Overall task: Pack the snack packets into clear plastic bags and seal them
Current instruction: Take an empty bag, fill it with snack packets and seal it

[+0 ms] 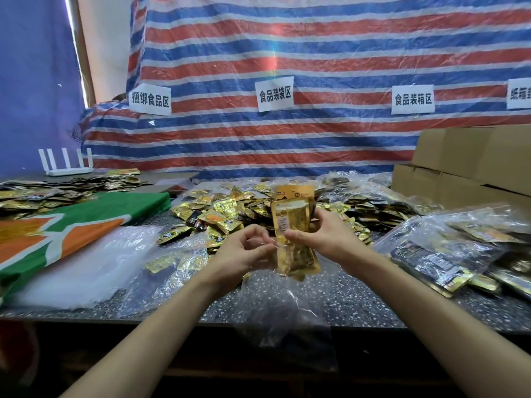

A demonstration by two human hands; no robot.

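Observation:
My right hand (324, 235) grips a small stack of gold snack packets (291, 222), held upright above the table's middle. The stack's lower end sits inside the mouth of a clear plastic bag (287, 305) that hangs down over the table's front edge. My left hand (242, 251) pinches the bag's rim beside the packets. A heap of loose gold and black snack packets (227, 214) lies on the table just behind my hands.
Filled clear bags (459, 251) lie at the right. A stack of empty clear bags (94, 259) and a green-orange cloth (71, 222) lie at the left. Cardboard boxes (465, 165) stand back right, a white router (67, 165) back left. The speckled table (359, 300) edge runs along the front.

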